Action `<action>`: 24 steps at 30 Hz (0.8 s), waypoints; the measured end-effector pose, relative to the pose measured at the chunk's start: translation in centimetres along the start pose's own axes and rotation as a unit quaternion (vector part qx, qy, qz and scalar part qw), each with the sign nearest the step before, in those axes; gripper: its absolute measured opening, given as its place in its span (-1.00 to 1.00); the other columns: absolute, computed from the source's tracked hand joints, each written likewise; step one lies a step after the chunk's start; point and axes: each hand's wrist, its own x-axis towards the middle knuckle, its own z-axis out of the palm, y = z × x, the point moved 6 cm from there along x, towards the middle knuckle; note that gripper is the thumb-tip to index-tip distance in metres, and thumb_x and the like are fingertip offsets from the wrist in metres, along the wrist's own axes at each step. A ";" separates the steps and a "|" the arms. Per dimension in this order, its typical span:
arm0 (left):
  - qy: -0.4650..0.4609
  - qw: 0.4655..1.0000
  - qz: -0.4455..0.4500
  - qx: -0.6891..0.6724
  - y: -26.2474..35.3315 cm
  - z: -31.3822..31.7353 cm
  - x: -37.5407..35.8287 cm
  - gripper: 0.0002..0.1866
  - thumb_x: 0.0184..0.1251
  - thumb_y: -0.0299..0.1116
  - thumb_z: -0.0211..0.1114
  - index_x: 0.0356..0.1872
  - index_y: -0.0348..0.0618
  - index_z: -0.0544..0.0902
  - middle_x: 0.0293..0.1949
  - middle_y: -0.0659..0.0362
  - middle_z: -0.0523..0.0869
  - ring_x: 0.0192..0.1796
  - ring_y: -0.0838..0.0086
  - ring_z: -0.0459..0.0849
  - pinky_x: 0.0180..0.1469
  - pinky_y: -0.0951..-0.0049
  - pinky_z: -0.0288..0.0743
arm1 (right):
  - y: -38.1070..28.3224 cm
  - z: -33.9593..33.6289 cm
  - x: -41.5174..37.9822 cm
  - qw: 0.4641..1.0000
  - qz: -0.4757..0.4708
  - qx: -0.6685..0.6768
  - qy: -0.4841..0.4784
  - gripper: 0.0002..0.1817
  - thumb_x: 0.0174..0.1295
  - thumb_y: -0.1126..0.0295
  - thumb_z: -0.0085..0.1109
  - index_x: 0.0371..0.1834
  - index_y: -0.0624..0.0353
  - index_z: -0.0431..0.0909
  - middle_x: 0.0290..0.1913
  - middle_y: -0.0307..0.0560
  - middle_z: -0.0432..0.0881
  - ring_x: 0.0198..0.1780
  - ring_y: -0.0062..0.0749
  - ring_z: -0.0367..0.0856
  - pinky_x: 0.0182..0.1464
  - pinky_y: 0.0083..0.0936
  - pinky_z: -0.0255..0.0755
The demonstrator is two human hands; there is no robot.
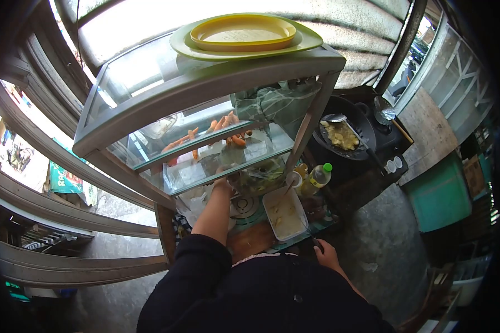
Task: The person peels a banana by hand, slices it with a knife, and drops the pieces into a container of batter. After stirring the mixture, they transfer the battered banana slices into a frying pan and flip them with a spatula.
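Note:
My left hand (223, 182) reaches under the lower glass shelf of a display case (89, 139), its fingers mostly hidden inside. Orange carrot-like pieces (233, 133) lie on the shelf above it. Low at the counter's front edge, my right hand (326, 255) is closed around a dark handle (317, 243); the rest of that tool cannot be made out. Between both hands stands a white rectangular tub (286, 216) of pale batter with a utensil leaning in it. A green-capped bottle (318, 178) is just behind the tub.
To the right, a black wok (330, 145) with yellow frying food and a metal spatula sits on the stove. Yellow and green trays (244, 33) lie atop the case. A wooden cutting board (253, 241) is on the counter; a green panel (439, 191) stands far right.

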 end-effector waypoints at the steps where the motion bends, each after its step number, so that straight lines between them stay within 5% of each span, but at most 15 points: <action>1: -0.003 1.000 0.002 0.000 -1.0 -1.6 4.3 -0.62 0.09 -0.18 0.24 -0.02 0.09 0.52 0.00 0.28 0.49 0.01 0.34 0.46 -0.04 0.18 0.36 | 0.0 -0.1 0.0 1.000 -0.002 0.000 0.003 -0.67 0.22 0.34 0.10 -0.03 0.31 0.52 -0.11 0.22 0.62 -0.04 0.13 0.59 -0.01 -0.25 0.46; 3: -0.090 0.933 0.342 -0.072 -0.2 -4.1 11.1 -0.66 0.14 -0.27 0.25 -0.02 0.04 0.56 -0.09 0.17 0.62 -0.08 0.25 0.58 -0.11 0.19 0.44 | 0.2 -0.3 -0.2 1.000 -0.010 0.001 0.014 -0.67 0.22 0.34 0.10 -0.02 0.31 0.52 -0.11 0.22 0.62 -0.04 0.12 0.59 -0.01 -0.24 0.45; 4: -0.096 0.932 0.343 -0.070 0.1 -4.8 10.6 -0.66 0.14 -0.27 0.25 -0.02 0.04 0.56 -0.09 0.17 0.62 -0.08 0.25 0.58 -0.11 0.19 0.44 | 0.4 -0.4 -0.2 1.000 -0.010 0.002 0.020 -0.67 0.22 0.34 0.10 -0.02 0.31 0.52 -0.11 0.22 0.62 -0.04 0.12 0.59 -0.01 -0.24 0.45; 5: 0.004 0.840 0.515 0.172 1.8 -5.3 7.5 -0.79 0.18 -0.30 0.22 -0.16 -0.04 0.60 -0.19 0.10 0.62 -0.16 0.20 0.60 -0.15 0.19 0.47 | 0.7 -0.4 -0.4 1.000 -0.003 0.002 0.022 -0.67 0.21 0.33 0.10 -0.02 0.31 0.52 -0.11 0.22 0.62 -0.04 0.12 0.59 0.00 -0.24 0.45; 6: 0.104 0.658 0.632 0.396 2.5 -4.4 4.1 -0.87 0.22 -0.33 0.20 -0.30 -0.12 0.65 -0.30 0.03 0.63 -0.24 0.15 0.62 -0.20 0.20 0.49 | 1.0 -0.5 -0.7 1.000 0.006 0.003 0.022 -0.66 0.20 0.33 0.11 -0.01 0.30 0.52 -0.10 0.22 0.62 -0.04 0.12 0.59 0.00 -0.24 0.45; 10: 0.110 0.629 0.574 0.513 3.8 -3.1 -1.6 -0.85 0.19 -0.28 0.24 -0.37 -0.09 0.69 -0.32 0.00 0.63 -0.19 0.09 0.64 -0.17 0.17 0.49 | 1.5 -0.7 -1.2 1.000 0.020 0.003 0.019 -0.64 0.19 0.33 0.12 0.00 0.30 0.52 -0.09 0.21 0.62 -0.03 0.10 0.59 0.01 -0.25 0.45; 12: 0.020 0.474 0.589 0.654 3.3 -2.3 -1.5 -0.77 0.24 -0.15 0.22 -0.33 -0.04 0.71 -0.36 0.05 0.66 -0.19 0.09 0.65 -0.16 0.13 0.50 | 2.0 -0.5 -1.0 1.000 0.021 -0.004 0.012 -0.64 0.18 0.32 0.12 0.01 0.29 0.52 -0.08 0.20 0.62 -0.03 0.08 0.59 0.02 -0.25 0.45; 13: 0.018 0.469 0.595 0.652 3.3 -2.1 -1.8 -0.77 0.24 -0.15 0.22 -0.33 -0.04 0.71 -0.36 0.05 0.66 -0.19 0.09 0.65 -0.16 0.13 0.50 | 2.0 -0.5 -0.8 1.000 0.019 -0.001 0.019 -0.64 0.18 0.32 0.12 0.01 0.29 0.52 -0.08 0.20 0.62 -0.03 0.08 0.59 0.02 -0.25 0.45; 15: 0.033 0.488 0.411 0.769 2.4 -2.8 -0.1 -0.64 0.32 -0.01 0.09 -0.30 -0.04 0.72 -0.34 0.03 0.70 -0.20 0.08 0.66 -0.14 0.10 0.51 | 1.8 -0.4 -0.5 1.000 0.009 0.008 0.019 -0.64 0.18 0.32 0.12 0.01 0.27 0.53 -0.08 0.18 0.62 -0.03 0.08 0.59 0.02 -0.24 0.45; 16: -0.027 0.584 0.276 0.763 2.5 -3.1 0.9 -0.49 0.29 0.17 0.02 -0.25 -0.04 0.72 -0.30 0.06 0.73 -0.22 0.16 0.69 -0.15 0.18 0.54 | 1.6 -0.4 -0.4 1.000 0.007 0.009 0.022 -0.64 0.18 0.32 0.12 0.01 0.27 0.53 -0.08 0.18 0.62 -0.03 0.08 0.59 0.02 -0.24 0.45; 17: -0.025 0.583 0.281 0.762 2.9 -2.6 0.9 -0.49 0.29 0.17 0.02 -0.25 -0.04 0.72 -0.30 0.06 0.73 -0.22 0.16 0.69 -0.15 0.18 0.54 | 1.5 -0.4 -0.2 1.000 0.006 0.004 0.017 -0.64 0.18 0.31 0.12 0.01 0.26 0.53 -0.08 0.18 0.62 -0.03 0.08 0.59 0.03 -0.24 0.45; 19: 0.002 0.710 0.089 0.698 2.3 -3.8 3.4 -0.42 0.16 0.24 0.08 -0.19 -0.07 0.71 -0.27 0.07 0.74 -0.17 0.24 0.70 -0.09 0.25 0.54 | 1.1 -0.2 0.2 1.000 0.002 0.000 0.015 -0.64 0.18 0.31 0.12 0.01 0.25 0.53 -0.08 0.17 0.62 -0.03 0.08 0.59 0.03 -0.23 0.45; 21: -0.009 0.700 0.086 0.709 1.7 -3.6 5.5 -0.35 0.07 0.26 0.14 -0.10 -0.14 0.69 -0.22 0.06 0.73 -0.13 0.31 0.68 -0.09 0.28 0.53 | 0.9 -0.2 0.3 1.000 -0.001 -0.002 0.009 -0.63 0.17 0.29 0.12 0.01 0.24 0.54 -0.08 0.17 0.63 -0.02 0.08 0.59 0.03 -0.23 0.45; 23: -0.085 0.645 0.096 0.753 0.5 -2.0 7.1 -0.52 0.19 0.00 0.15 -0.14 -0.27 0.63 -0.18 0.03 0.70 -0.29 0.34 0.65 -0.30 0.34 0.48 | 1.3 -0.2 0.3 1.000 -0.010 -0.009 0.010 -0.62 0.19 0.27 0.12 0.02 0.25 0.53 -0.08 0.18 0.62 -0.04 0.08 0.59 0.00 -0.22 0.46; 24: -0.024 0.436 0.147 0.888 0.7 -0.2 5.7 -0.60 0.23 -0.12 0.17 -0.11 -0.25 0.67 -0.09 0.02 0.70 -0.12 0.34 0.69 -0.19 0.37 0.51 | 1.5 0.0 0.1 1.000 -0.015 -0.013 0.005 -0.60 0.20 0.24 0.11 0.03 0.26 0.52 -0.09 0.19 0.62 -0.05 0.08 0.60 -0.02 -0.21 0.46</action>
